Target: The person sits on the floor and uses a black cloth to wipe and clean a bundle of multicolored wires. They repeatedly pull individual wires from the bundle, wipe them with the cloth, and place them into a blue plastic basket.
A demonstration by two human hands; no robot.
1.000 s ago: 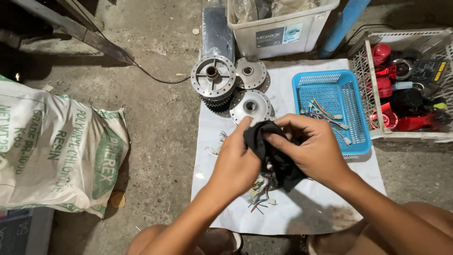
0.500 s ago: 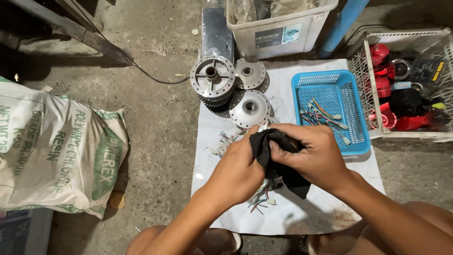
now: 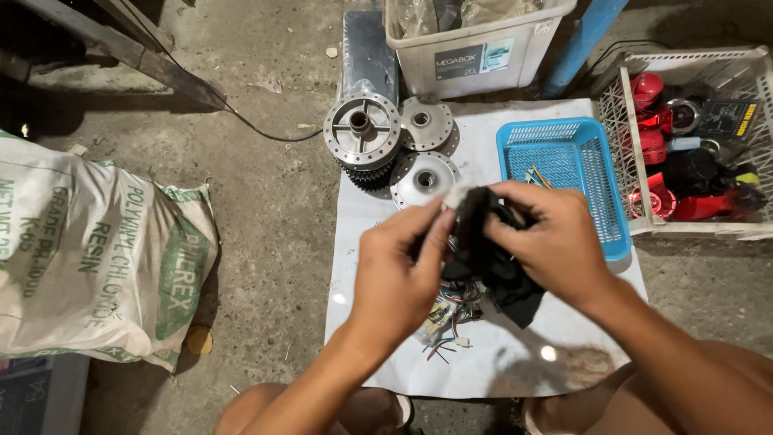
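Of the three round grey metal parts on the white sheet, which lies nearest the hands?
The smooth dished metal disc, lowest of the three, just above the left hand holding the black cloth. The spoked metal hub and small metal disc lie farther up.

Stained concrete floor (image 3: 274,201), dim light

Both forearms come in from the near edge and converge mid-scene. Left hand (image 3: 398,278): back toward camera, fingers pointing up and far, thumb and forefinger pinched at the tips. Right hand (image 3: 555,242): just right of it, knuckles up, fingers curled leftward in a closed grip. Fingertips of both hands almost meet. Bare knees visible at near edge.
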